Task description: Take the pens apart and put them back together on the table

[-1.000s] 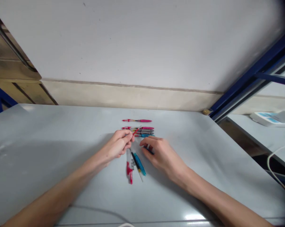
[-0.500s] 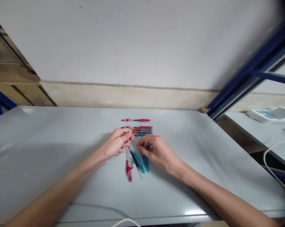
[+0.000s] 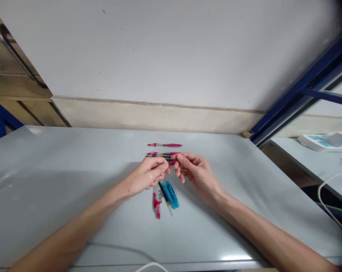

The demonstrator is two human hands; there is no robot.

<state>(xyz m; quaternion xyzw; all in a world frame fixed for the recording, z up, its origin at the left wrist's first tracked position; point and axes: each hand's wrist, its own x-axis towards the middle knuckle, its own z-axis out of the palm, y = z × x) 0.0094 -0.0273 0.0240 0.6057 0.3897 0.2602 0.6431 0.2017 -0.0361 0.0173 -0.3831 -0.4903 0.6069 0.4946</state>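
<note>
The head view showed a red rod [image 3: 172, 162] held above the table [image 3: 103, 226], bridging the gap between the two hands. The left hand [image 3: 148, 173] was closed, its thumb and fingertips pinched on the near end. The right hand [image 3: 198, 170] gripped the far end between thumb and finger, with its other fingers loosely curled beneath.

Just beyond the hands lay a pink pen [image 3: 159, 153], crosswise, with darker pens beside it; the hands covered much of these, so their number could not be told. Another pink pen [image 3: 165, 145] lay parallel, a little farther back.

On the near side of the hands, several parts lay close together, pointing roughly toward the person: a clear and red barrel [image 3: 156, 206] at the left, a black refill [image 3: 167, 199] with a yellow section, and two blue barrels side by side at the right, the inner one [image 3: 168, 195] next to the refill and the outer one [image 3: 173, 196] beyond it.

Farther out, a shiny clear item sat at the left edge, too indistinct to name. A white wall [image 3: 159, 56] rose behind the table, and a white and blue device [image 3: 324, 143] stood at the far right, near a pale cable [image 3: 325, 182].
</note>
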